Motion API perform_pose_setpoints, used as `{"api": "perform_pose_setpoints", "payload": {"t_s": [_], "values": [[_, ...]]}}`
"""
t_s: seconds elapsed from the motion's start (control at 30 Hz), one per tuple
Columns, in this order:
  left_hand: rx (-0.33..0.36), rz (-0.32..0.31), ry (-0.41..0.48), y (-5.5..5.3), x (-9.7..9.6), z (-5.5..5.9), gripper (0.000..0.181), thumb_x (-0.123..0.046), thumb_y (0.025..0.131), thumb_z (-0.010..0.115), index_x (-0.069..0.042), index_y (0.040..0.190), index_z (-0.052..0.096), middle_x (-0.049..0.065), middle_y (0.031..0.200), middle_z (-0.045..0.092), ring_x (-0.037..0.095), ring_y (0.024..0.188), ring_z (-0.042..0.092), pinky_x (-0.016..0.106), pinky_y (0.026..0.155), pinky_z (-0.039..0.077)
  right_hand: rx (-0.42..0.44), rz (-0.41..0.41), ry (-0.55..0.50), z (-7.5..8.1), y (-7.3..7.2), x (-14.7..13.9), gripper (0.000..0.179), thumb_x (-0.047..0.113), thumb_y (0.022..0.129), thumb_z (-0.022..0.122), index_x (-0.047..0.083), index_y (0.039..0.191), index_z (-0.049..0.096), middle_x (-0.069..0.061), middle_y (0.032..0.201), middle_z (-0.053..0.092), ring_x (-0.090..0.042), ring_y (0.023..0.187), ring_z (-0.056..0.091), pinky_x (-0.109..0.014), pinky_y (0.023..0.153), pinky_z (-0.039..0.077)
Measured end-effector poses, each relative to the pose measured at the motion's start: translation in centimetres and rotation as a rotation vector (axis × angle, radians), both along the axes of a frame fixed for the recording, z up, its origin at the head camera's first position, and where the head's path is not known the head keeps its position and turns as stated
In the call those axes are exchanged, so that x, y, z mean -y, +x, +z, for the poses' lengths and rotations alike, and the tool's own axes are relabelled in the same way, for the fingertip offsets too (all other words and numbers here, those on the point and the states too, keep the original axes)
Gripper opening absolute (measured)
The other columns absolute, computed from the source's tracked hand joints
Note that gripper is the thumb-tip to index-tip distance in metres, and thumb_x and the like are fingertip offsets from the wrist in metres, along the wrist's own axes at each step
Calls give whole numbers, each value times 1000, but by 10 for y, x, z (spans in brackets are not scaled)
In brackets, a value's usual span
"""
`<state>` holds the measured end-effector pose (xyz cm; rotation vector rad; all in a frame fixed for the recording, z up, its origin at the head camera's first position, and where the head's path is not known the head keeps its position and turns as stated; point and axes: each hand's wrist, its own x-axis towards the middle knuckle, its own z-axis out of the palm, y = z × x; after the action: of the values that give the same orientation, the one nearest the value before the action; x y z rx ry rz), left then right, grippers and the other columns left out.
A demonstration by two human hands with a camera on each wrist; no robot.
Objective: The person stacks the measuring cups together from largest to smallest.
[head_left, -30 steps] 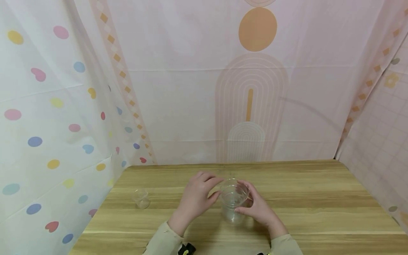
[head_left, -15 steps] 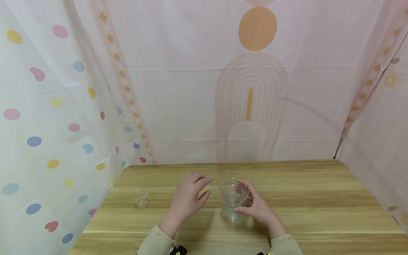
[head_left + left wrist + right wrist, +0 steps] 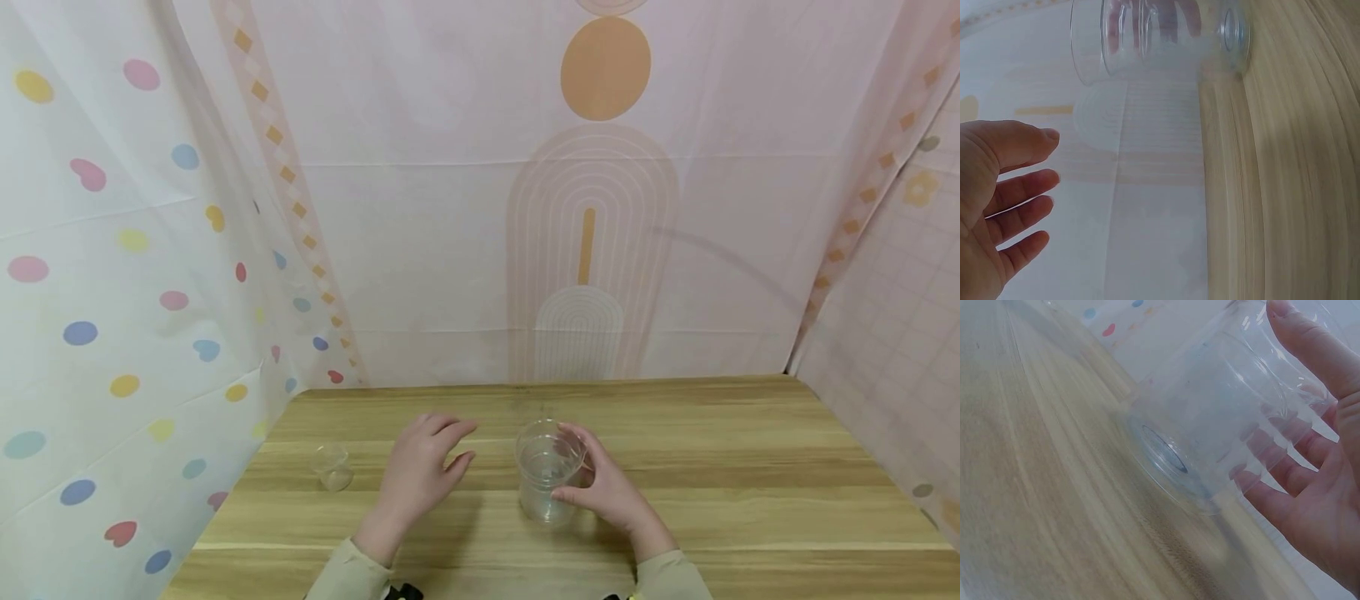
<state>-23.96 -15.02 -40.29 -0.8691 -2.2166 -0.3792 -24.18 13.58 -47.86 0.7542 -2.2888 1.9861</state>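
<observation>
A large clear plastic cup point(image 3: 536, 487) stands upright on the wooden table. My right hand point(image 3: 611, 493) holds it from the right, thumb on the near side and fingers curled round the far side. The right wrist view shows the fingers through the transparent wall of the cup point(image 3: 1191, 419). Several rings show along the wall; I cannot tell whether another cup is nested inside. Left of it, my left hand point(image 3: 420, 467) hovers with loosely bent fingers, holding nothing. Farther left stands a smaller clear cup point(image 3: 332, 468).
The wood-grain table point(image 3: 750, 483) extends to both sides of the hands. Behind it hangs a pale patterned curtain point(image 3: 435, 250). A curtain with coloured dots point(image 3: 150, 358) borders the left side, and a checked one point(image 3: 885, 333) the right.
My left hand has drawn away from the large cup and moved left, towards the smaller cup. The right hand and the large cup have stayed nearly still.
</observation>
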Motion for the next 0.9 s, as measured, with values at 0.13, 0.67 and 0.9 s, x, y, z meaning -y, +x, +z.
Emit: {"api": "perform_pose_setpoints", "payload": {"t_s": [0.13,0.67,0.9], "values": [[12,17,-1,0,7,-1,43,-10,68,91,-10,108,75,4,98,70,23,90,64,41,79,53,9,5,2,1,1,0,89,2,77,83,7,151,32,-22,152,37,-40,138,37,-29,104,41],[53,112,-4,2,46,0,45,-9,66,91,-9,107,74,6,96,70,26,88,64,42,76,53,3,8,-17,0,0,0,91,4,76,84,6,151,32,-22,152,36,-40,138,36,-26,103,41],[84,156,4,1,63,1,44,-8,65,92,-8,106,74,8,95,70,28,87,64,45,74,54,9,16,-17,-1,0,0,92,6,76,85,7,151,31,-24,153,35,-41,138,35,-28,104,40]]}}
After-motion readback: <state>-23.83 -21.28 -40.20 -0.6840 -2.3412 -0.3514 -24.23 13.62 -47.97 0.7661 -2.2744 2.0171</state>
